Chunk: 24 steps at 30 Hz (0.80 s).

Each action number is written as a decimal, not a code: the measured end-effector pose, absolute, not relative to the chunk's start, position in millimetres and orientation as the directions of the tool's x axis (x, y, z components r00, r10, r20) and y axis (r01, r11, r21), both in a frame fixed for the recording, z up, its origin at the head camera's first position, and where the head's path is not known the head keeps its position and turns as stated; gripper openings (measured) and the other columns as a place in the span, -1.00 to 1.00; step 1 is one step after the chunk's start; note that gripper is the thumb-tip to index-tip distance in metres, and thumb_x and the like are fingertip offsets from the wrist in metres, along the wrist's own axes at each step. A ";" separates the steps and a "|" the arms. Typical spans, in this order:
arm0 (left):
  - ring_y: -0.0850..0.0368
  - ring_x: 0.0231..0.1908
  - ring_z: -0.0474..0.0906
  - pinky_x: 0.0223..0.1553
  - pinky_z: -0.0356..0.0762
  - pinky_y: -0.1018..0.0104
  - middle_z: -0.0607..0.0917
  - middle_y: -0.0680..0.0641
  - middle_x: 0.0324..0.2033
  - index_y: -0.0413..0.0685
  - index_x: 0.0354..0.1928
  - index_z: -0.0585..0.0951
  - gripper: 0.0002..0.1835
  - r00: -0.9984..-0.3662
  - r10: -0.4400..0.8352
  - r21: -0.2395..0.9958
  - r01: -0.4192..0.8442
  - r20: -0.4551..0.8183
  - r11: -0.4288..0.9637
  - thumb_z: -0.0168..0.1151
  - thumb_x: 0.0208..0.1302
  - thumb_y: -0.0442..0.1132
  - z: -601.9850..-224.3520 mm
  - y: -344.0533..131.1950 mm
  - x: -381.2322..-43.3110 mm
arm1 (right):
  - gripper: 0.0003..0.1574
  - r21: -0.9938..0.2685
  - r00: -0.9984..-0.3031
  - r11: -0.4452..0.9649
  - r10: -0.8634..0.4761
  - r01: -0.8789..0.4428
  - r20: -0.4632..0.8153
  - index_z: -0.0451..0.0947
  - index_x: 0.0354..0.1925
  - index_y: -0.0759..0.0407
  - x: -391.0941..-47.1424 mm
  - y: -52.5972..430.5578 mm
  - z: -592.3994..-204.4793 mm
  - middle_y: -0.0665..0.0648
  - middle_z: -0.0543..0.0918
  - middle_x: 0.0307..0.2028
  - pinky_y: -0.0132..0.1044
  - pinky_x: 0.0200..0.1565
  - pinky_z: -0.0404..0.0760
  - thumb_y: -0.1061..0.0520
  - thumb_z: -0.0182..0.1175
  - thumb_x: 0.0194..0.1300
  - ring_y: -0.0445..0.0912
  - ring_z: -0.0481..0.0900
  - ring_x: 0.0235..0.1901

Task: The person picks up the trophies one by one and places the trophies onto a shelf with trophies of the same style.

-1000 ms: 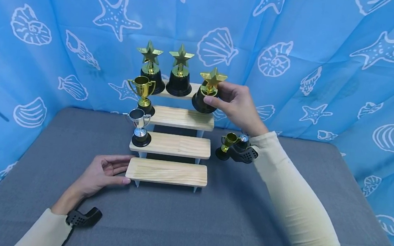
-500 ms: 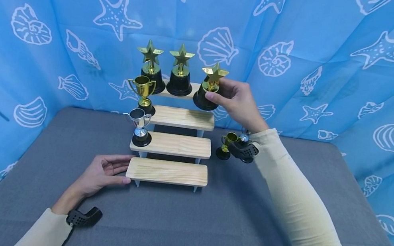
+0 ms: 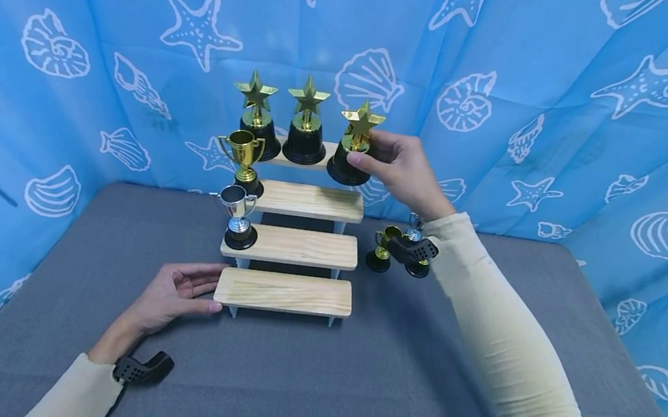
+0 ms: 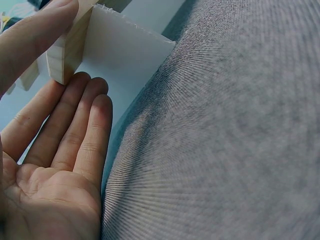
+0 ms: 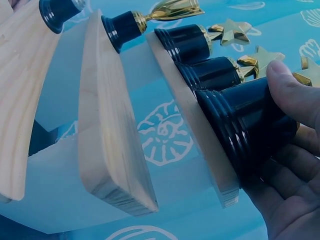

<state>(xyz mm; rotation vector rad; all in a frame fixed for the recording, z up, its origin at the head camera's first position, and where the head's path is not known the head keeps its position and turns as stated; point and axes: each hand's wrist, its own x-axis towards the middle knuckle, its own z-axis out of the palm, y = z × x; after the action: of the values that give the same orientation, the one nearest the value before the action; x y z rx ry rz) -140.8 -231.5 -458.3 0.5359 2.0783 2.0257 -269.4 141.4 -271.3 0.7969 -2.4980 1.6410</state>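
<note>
My right hand [image 3: 401,175] has its grip closed on a star trophy [image 3: 346,166], thumb across the front of the black base, at the right end of the top board [image 5: 199,132]. From out here I can't tell whether the base bears fully on the wood; it looks a little forward of the middle trophy [image 3: 305,143], so letting go too soon could tip it off the front edge or right end. Pushing too far left would likely knock that neighbour. Below, the wrist camera [image 3: 419,251] hangs by the loose gold cup [image 3: 381,254], and a dropped forearm might topple it. My left hand [image 3: 164,298] isn't clenched: nearly straight fingers and the thumb touch the left end of the lowest board [image 3: 285,292]; a jerk there could shake the whole stand. For room, I see only a narrow gap between the held trophy and the middle one, and the curtain [image 3: 530,25] hangs near behind. The surface [image 3: 315,383] in front of the stand is bare, giving me the widest way out.
</note>
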 end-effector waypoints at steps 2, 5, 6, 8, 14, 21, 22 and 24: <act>0.20 0.14 0.61 0.19 0.59 0.29 0.48 -0.51 0.23 -0.63 0.32 0.31 -0.25 -0.918 0.381 0.993 0.121 0.111 0.004 0.42 0.09 -0.60 -458.5 -231.5 -140.7 | -0.41 -0.846 -0.870 0.310 -0.388 -0.434 0.305 0.51 0.31 0.26 -270.3 140.8 -270.5 0.22 0.67 0.13 -0.19 0.14 0.69 0.09 0.34 0.39 -0.01 0.68 0.08; 0.21 0.13 0.61 0.19 0.60 0.29 0.48 -0.52 0.23 -0.63 0.32 0.31 -0.25 -0.920 0.377 0.993 0.121 0.108 0.010 0.43 0.08 -0.60 -458.5 -231.6 -140.7 | -0.39 -0.850 -0.876 0.316 -0.384 -0.422 0.292 0.50 0.32 0.26 -271.7 140.1 -269.3 0.22 0.67 0.14 -0.20 0.16 0.68 0.08 0.34 0.40 0.00 0.67 0.09; 0.21 0.13 0.61 0.19 0.60 0.29 0.47 -0.52 0.24 -0.62 0.32 0.31 -0.25 -0.920 0.377 0.993 0.121 0.108 0.011 0.43 0.08 -0.60 -458.4 -231.7 -140.7 | -0.39 -0.851 -0.878 0.319 -0.383 -0.417 0.287 0.50 0.32 0.26 -272.3 139.9 -269.2 0.22 0.67 0.14 -0.20 0.17 0.68 0.08 0.34 0.39 0.00 0.67 0.10; 0.20 0.13 0.61 0.19 0.60 0.29 0.48 -0.51 0.24 -0.62 0.32 0.31 -0.25 -0.919 0.379 0.992 0.122 0.109 0.010 0.42 0.09 -0.60 -458.2 -231.8 -140.7 | -0.38 -0.855 -0.880 0.317 -0.384 -0.410 0.279 0.49 0.33 0.26 -273.2 139.6 -268.8 0.22 0.66 0.16 -0.20 0.18 0.67 0.08 0.34 0.39 0.00 0.67 0.11; 0.19 0.13 0.62 0.19 0.60 0.27 0.49 -0.49 0.23 -0.63 0.32 0.31 -0.24 -0.918 0.382 0.993 0.115 0.106 0.000 0.43 0.08 -0.60 -457.6 -230.8 -140.5 | -0.37 -0.867 -0.876 0.288 -0.395 -0.406 0.278 0.47 0.35 0.25 -276.0 139.0 -267.7 0.23 0.65 0.18 -0.20 0.21 0.64 0.11 0.33 0.40 0.00 0.65 0.14; 0.20 0.12 0.62 0.19 0.59 0.29 0.47 -0.53 0.23 -0.65 0.31 0.31 -0.23 -0.924 0.370 0.995 0.101 0.092 0.004 0.45 0.06 -0.59 -455.9 -229.3 -140.1 | -0.40 -0.874 -0.877 0.275 -0.393 -0.400 0.277 0.49 0.33 0.26 -279.0 138.5 -265.9 0.22 0.66 0.16 -0.23 0.21 0.64 0.12 0.33 0.40 -0.01 0.65 0.13; 0.20 0.12 0.62 0.19 0.59 0.30 0.47 -0.53 0.23 -0.65 0.31 0.31 -0.23 -0.924 0.371 0.995 0.101 0.091 0.005 0.44 0.06 -0.59 -455.8 -229.5 -140.2 | -0.40 -0.875 -0.877 0.275 -0.392 -0.399 0.277 0.49 0.33 0.26 -279.6 138.5 -265.9 0.22 0.66 0.16 -0.23 0.21 0.63 0.12 0.33 0.40 -0.01 0.65 0.13; 0.20 0.12 0.62 0.19 0.60 0.29 0.46 -0.54 0.24 -0.64 0.32 0.31 -0.23 -0.925 0.370 0.995 0.099 0.089 0.006 0.45 0.06 -0.59 -455.9 -229.8 -140.6 | -0.41 -0.875 -0.879 0.277 -0.389 -0.397 0.276 0.50 0.33 0.25 -280.5 138.6 -265.8 0.22 0.66 0.16 -0.24 0.22 0.63 0.12 0.33 0.40 -0.02 0.65 0.13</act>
<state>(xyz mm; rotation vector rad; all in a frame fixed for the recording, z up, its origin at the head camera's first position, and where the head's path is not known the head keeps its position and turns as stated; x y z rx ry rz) -140.6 -229.8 -455.9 0.4937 2.0768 2.0258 -280.5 138.6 -265.8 0.7711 -2.5039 1.7202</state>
